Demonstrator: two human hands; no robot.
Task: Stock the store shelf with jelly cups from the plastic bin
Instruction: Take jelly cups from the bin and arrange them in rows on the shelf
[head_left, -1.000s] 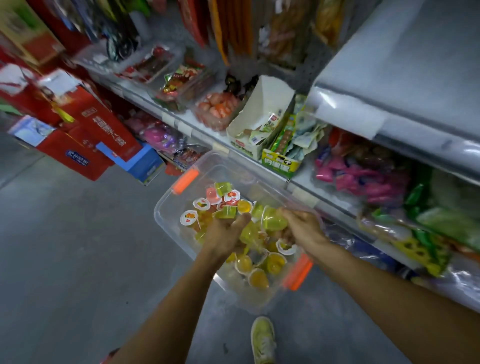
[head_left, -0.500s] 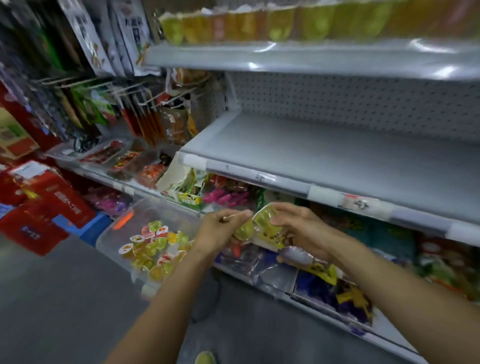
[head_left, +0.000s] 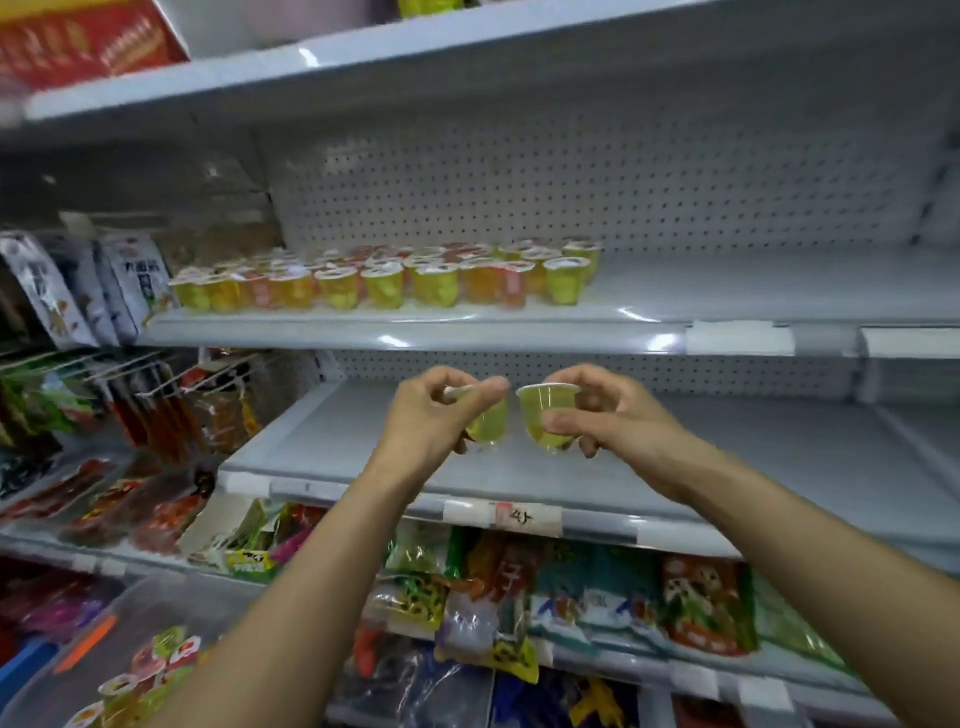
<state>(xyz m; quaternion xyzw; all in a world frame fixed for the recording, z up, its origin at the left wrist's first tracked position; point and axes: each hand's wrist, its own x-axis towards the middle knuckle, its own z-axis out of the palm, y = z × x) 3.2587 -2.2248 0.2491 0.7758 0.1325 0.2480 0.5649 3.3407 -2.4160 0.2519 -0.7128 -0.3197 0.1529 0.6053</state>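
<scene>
**Two green jelly cups held up in front of the shelves**

The left hand (head_left: 431, 415) is curled round a green jelly cup (head_left: 491, 423), thumb and forefinger pinching near its lidded rim, the cup tilted; the right hand (head_left: 613, 421) grips a second green cup (head_left: 545, 415) upright, thumb across its near side and fingers wrapped behind; the two cups sit just beside each other in the air, in front of the bare lower shelf (head_left: 779, 457).

Above and beyond them, the stocked jelly cups (head_left: 384, 280) stand in rows on the left half of the middle shelf (head_left: 467, 332), close to its front lip; to the right of the last cup the shelf board runs open to the far right, with pegboard (head_left: 571, 182) behind.

The plastic bin (head_left: 135, 603) lies at the near left, below the left forearm, with more cups inside; snack packets (head_left: 571, 597) fill the shelf under the price label (head_left: 519, 517).
</scene>
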